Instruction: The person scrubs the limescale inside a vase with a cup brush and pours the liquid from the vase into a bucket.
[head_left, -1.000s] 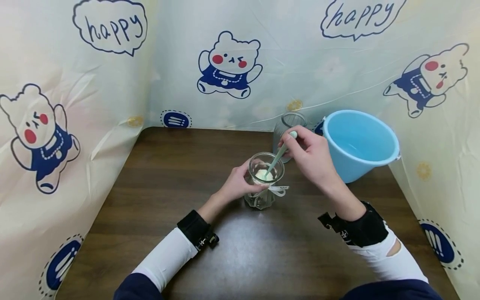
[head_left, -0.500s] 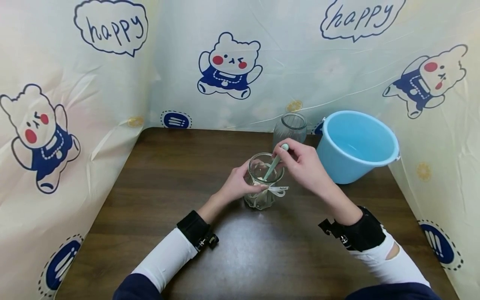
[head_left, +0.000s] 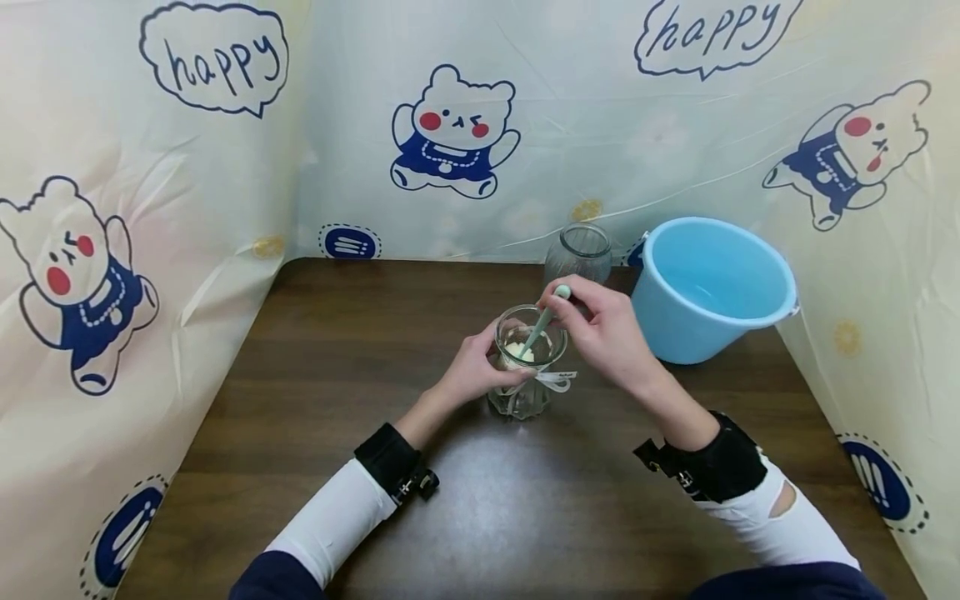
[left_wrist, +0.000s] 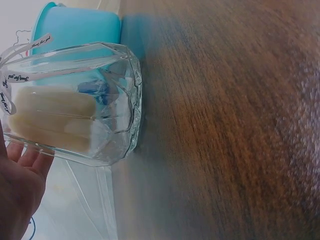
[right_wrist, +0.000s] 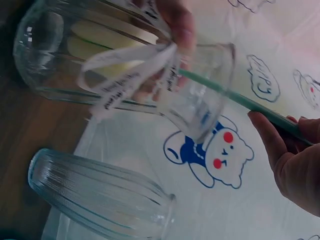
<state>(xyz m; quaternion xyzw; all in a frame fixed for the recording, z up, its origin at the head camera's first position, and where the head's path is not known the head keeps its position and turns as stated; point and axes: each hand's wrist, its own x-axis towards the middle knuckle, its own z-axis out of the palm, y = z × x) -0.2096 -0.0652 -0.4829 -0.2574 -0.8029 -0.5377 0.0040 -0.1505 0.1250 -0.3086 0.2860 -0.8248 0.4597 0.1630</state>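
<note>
A clear faceted glass jar (head_left: 523,402) with a white printed ribbon tied at its neck stands upright on the table. My left hand (head_left: 476,367) grips it round the neck from the left, thumb in front. The right hand (head_left: 603,333) pinches the upper end of a pale green handle (right_wrist: 240,100), which slants down through the jar's mouth. At the lower end of this bottle brush is a cream sponge head (left_wrist: 55,119), inside the jar. In the right wrist view the sponge (right_wrist: 100,42) lies along the jar's inside, partly behind the ribbon (right_wrist: 125,75).
A second, ribbed glass jar (head_left: 576,258) stands behind the right hand near the back edge, partly hidden by it. To its right is a light blue bucket (head_left: 712,333). A patterned cloth (head_left: 345,150) hangs round the back and sides of the brown wooden table (head_left: 360,333).
My right hand has come down and to the left with the brush, which now leans differently in the jar. The left hand and the jar have stayed in place.
</note>
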